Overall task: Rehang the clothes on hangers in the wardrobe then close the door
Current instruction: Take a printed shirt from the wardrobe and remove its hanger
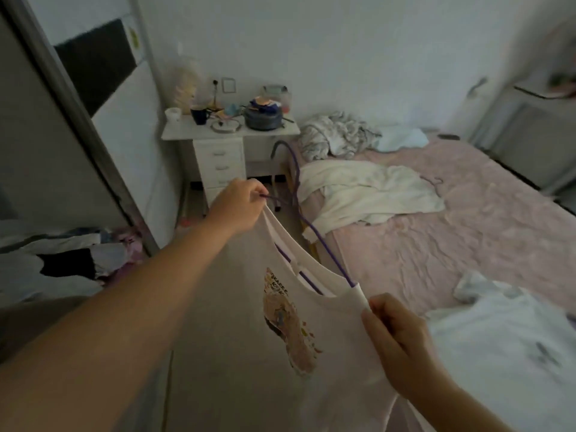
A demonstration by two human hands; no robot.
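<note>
Left hand [238, 207] pinches one end of the purple hanger [314, 235] together w/ the shoulder of the white printed T-shirt [249, 338]; right hand [396, 335], nearer the camera, grips the shirt's other shoulder over the hanger's white-capped end. Shirt hangs between the two hands, hanger threaded through the neck opening, hook rising just beyond the left hand. Judging progress: this shirt looks about seated on its hanger but isn't on any rail yet. Beyond the right hand a cream garment [371, 194] lies on the pink bed [467, 238] w/ what's prob. another thin hanger beside it (too blurred to be sure), and more white cloth [511, 347] sits right of that hand. So several pieces left, plus closing the door. Left of the left hand, the wardrobe door [46, 126] stands open; clothes pile [62, 260] below it. Rail and wardrobe interior are cut off; shirt hem out of frame.
</note>
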